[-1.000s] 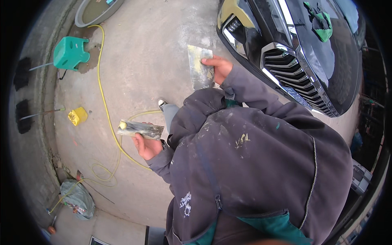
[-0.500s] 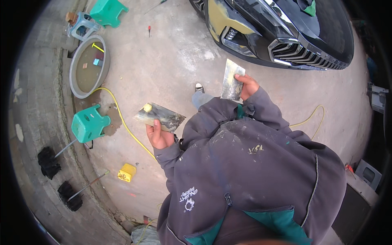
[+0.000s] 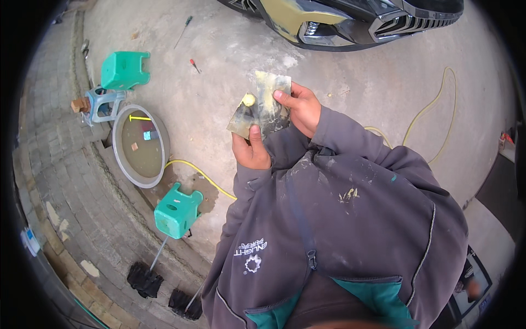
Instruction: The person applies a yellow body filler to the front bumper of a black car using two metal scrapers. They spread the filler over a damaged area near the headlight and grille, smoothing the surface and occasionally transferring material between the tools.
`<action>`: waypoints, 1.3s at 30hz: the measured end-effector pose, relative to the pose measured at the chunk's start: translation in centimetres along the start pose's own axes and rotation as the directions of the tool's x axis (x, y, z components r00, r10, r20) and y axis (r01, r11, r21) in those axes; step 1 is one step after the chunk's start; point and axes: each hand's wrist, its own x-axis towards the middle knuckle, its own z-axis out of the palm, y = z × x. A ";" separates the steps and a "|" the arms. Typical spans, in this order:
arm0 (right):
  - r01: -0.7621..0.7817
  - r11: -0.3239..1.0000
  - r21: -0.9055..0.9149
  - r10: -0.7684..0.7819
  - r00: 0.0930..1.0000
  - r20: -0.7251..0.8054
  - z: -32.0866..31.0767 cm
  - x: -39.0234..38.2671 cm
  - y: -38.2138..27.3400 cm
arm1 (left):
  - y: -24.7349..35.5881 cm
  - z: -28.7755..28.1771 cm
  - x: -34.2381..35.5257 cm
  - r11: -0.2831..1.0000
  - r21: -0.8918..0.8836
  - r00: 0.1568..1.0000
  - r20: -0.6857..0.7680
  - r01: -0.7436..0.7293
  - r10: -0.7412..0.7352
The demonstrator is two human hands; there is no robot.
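Note:
My left hand (image 3: 252, 153) is closed on a thin, smeared metal putty plate (image 3: 239, 119), thumb on top. A small lump of pale yellow putty (image 3: 249, 100) sits on that plate near its far edge. In my right hand (image 3: 307, 112) I pinch a second flat putty scraper (image 3: 273, 82), with dried yellow and dark smears over its face. The two sheets meet in front of my chest, the right one overlapping the left one or touching its edge. My fingers beneath both sheets are hidden.
A dark car front with yellowish filler patches (image 3: 285, 15) stands ahead. To the left are a grey water tub (image 3: 116, 151), green stools (image 3: 175, 211) (image 3: 125, 70), a blue stool (image 3: 104, 104) and black brushes (image 3: 144, 279). A yellow hose (image 3: 203, 174) and a red-handled screwdriver (image 3: 193, 64) lie on the floor.
My hands have come together from apart, bringing the right scraper against the left plate and its putty. The view has shifted, with the car now farther up the picture.

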 end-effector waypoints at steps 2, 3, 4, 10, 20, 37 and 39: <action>0.062 0.998 0.023 -0.061 0.997 -0.043 0.4 1.1 1.5 | -0.8 -2.3 1.8 0.968 0.242 0.987 0.154 -0.073 0.036; 0.097 0.994 0.052 -0.092 0.992 -0.082 0.9 1.3 2.4 | -1.3 -3.6 2.7 0.939 0.310 0.968 0.238 -0.149 0.075; 0.121 0.990 0.078 -0.111 0.987 -0.120 2.0 1.4 3.4 | -0.7 -5.0 3.5 0.902 0.372 0.944 0.315 -0.221 0.102; 0.379 0.925 0.027 -0.363 0.902 -0.233 5.9 0.9 8.2 | 0.6 -11.9 5.8 0.759 0.596 0.775 0.599 -0.262 -0.203; 0.613 0.749 -0.251 -0.649 0.755 -0.091 12.7 -5.9 10.6 | 2.7 -17.0 7.8 0.974 -0.029 0.594 0.796 0.225 -0.114; -0.053 -0.232 -0.971 -0.941 0.264 0.211 11.1 -18.5 21.3 | 1.7 -14.4 -6.2 0.980 -0.074 0.664 0.744 0.182 -0.067; -0.071 -0.234 -0.970 -0.948 0.237 0.211 10.7 -19.3 23.4 | 1.7 -14.7 -9.6 0.987 -0.077 0.617 0.787 0.143 -0.028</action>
